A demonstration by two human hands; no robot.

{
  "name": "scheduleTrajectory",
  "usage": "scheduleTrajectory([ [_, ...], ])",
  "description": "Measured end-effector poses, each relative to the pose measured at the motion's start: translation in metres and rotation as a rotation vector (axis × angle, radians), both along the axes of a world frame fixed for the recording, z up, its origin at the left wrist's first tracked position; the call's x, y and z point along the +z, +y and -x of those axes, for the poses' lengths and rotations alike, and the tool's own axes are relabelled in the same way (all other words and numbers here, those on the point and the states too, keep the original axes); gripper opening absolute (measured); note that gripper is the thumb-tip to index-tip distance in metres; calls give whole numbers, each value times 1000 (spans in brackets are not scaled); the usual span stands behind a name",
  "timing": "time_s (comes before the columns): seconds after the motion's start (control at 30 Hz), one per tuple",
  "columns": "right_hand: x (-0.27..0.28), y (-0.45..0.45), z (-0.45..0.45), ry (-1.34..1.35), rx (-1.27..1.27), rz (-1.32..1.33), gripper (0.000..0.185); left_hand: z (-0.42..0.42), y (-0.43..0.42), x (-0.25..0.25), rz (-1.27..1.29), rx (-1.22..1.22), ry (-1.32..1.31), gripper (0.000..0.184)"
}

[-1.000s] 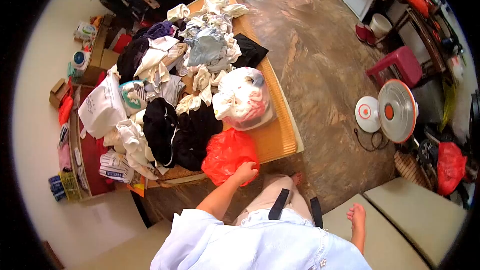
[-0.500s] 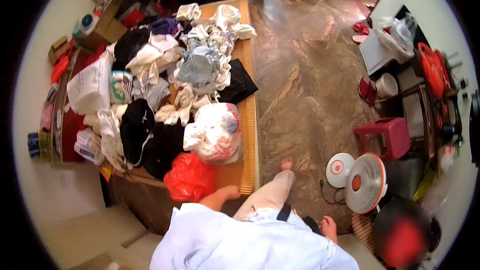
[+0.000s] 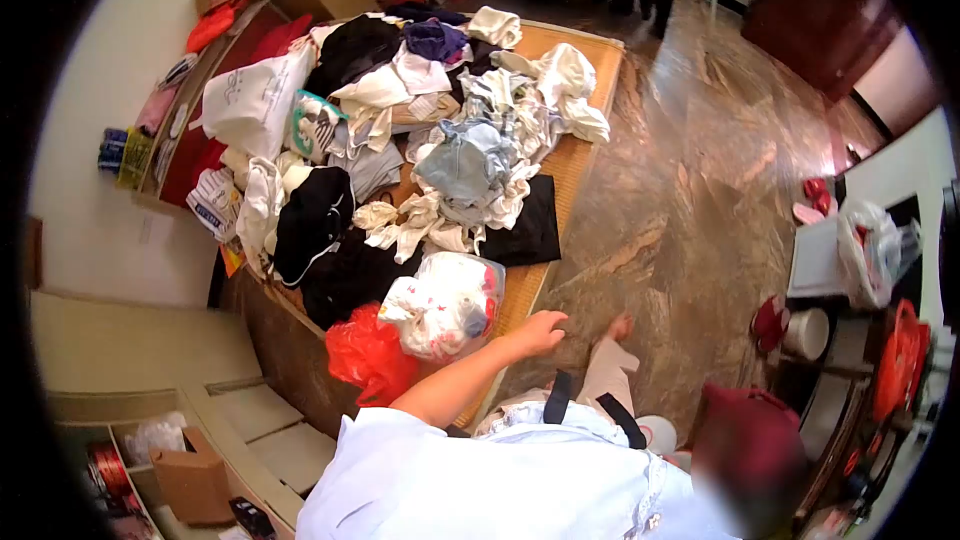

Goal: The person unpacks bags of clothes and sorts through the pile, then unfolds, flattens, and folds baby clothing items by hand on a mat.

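Bag (image 3: 446, 305) bulges, white with red marks; left grip (image 3: 552, 326) released, right grip cannot tell.

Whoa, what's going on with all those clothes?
Someone in a pale shirt is beside a big, messy heap of clothes spread over a woven mat. Their left hand is out near the mat's edge, and I can't see anything in it. Their right hand isn't in view. A red plastic bag and a see-through bag with white things inside sit at the near end of the heap.
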State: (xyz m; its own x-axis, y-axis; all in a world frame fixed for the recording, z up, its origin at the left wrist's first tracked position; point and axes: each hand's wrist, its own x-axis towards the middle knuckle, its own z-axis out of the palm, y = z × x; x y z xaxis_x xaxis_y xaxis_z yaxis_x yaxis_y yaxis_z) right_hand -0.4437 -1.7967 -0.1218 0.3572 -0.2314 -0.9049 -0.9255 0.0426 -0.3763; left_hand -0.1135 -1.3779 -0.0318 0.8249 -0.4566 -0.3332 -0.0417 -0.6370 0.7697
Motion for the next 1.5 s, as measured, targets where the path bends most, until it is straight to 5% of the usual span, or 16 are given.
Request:
scheduleTrajectory([
  [0.1,36,-23,-120,67,249,102,28,-16,11,-9,-73,115,90,50],
  [0.23,-12,-99,-246,-209,637,285,23,-42,15,5,-365,311,251,67],
  [0.3,-13,-128,-324,-141,243,19,25,-77,17,-1,-394,489,193,80],
  [0.37,56,-118,-430,-117,557,224,24,-122,19,-3,-235,806,120,91],
  [0.43,52,-128,-505,-225,333,197,24,-168,30,-9,-167,990,64,95],
  [0.7,54,-66,-703,-313,490,24,34,-315,69,7,-401,1306,173,103],
  [0.77,46,-35,-714,-267,845,177,31,-341,76,10,-691,1215,259,74],
  [0.87,53,3,-729,-250,1105,182,30,-337,129,-33,-695,1165,131,37],
  [0.97,48,16,-742,-210,938,80,31,-310,205,-48,-276,1443,-197,21],
  [1.0,48,20,-751,-195,933,82,28,-309,212,1,156,1740,-55,21],
  [1.1,46,23,-777,-150,961,103,21,-278,261,58,993,2113,-265,27],
  [1.17,9,3,-799,-133,1027,139,19,-245,281,93,1314,1913,-430,30],
  [1.2,-23,-15,-812,-185,1101,162,18,-239,278,117,1334,1722,-510,32],
  [1.3,-79,-36,-848,-293,1265,208,20,-249,249,183,988,1899,-790,45],
  [1.43,-20,59,-915,-15,970,-185,20,-254,224,212,1166,1954,-710,48],
  [1.5,2,114,-940,-82,1120,-121,21,-247,222,201,1107,1968,-783,47],
])
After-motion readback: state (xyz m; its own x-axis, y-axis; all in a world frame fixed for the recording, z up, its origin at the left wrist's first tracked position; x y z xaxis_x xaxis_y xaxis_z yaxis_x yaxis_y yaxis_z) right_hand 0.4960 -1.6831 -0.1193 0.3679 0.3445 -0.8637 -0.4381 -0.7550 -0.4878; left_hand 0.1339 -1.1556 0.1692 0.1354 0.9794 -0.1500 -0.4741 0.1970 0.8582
